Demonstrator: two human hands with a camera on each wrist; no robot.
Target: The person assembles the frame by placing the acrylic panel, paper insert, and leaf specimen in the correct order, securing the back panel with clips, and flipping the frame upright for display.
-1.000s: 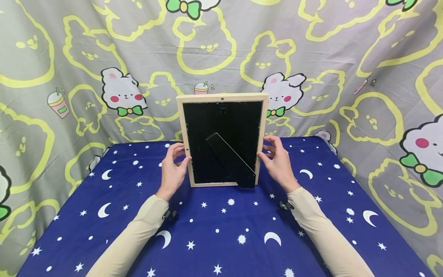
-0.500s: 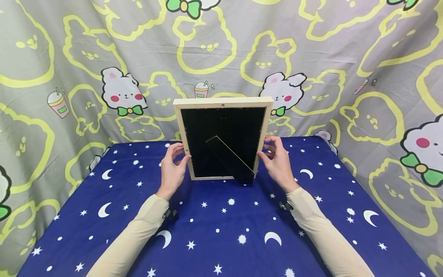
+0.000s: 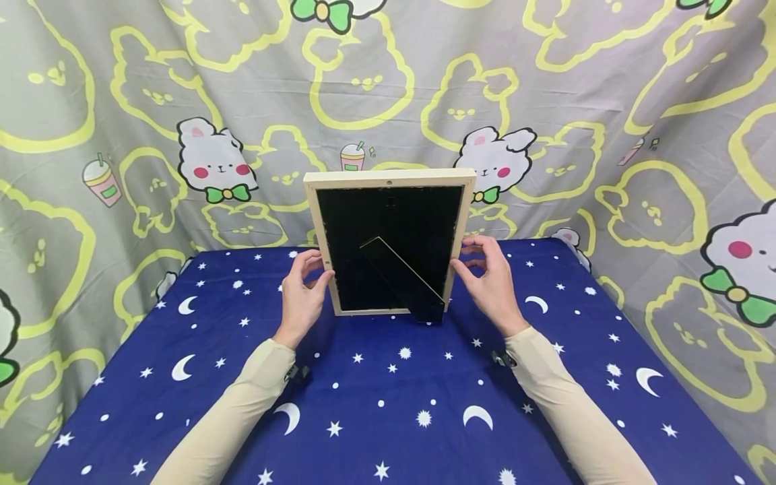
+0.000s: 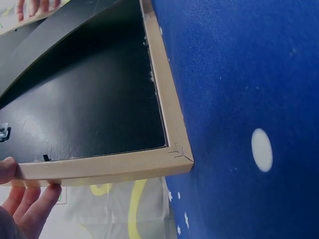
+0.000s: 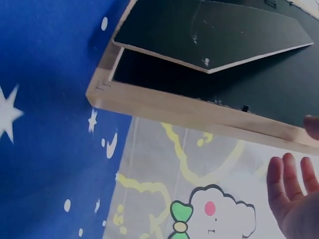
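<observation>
A picture frame with a pale wooden border stands on the blue cloth, its black back facing me. From that back, a black easel leg slants down to the right, its foot at the cloth. My left hand pinches the left border, thumb on the back face and fingers at the outer side. At the right border is my right hand, its thumb close to the wood. The right wrist view shows the right fingers fairly straight and apart from the border. The frame's front is hidden.
The table's dark blue cloth has white moons, stars and dots. Behind and beside it hangs a grey curtain with yellow outlines and white cartoon animals. A small metal hanger sits on the frame's back.
The frame has tilted toward me since a second ago, its top coming nearer and its bottom shifting back. My right hand has since eased slightly outward; the left has stayed put.
</observation>
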